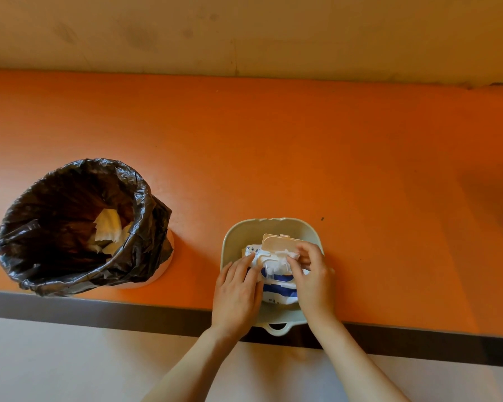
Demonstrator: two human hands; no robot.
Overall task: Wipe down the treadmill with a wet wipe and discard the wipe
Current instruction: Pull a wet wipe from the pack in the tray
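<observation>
Fingertips (295,255) of the right hand (314,281) pinched a white wet wipe (278,264) at the flip-lidded white-and-blue soft pack (279,288) in the pale green plastic basket (244,233), left hand (237,294) flat on it, so fetching seemed underway, pulling next.

White-and-blue wet wipe pack (276,281), lid flipped open toward twelve o'clock, lies in a pale basin (246,232); a white wipe (279,261) protrudes.

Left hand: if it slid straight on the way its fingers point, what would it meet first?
The left hand lies flat on the wipe pack, fingers pointing up and right. Going on, it would likely meet the pack's raised flip lid first, then the tray's far wall; depth is unclear.
</observation>
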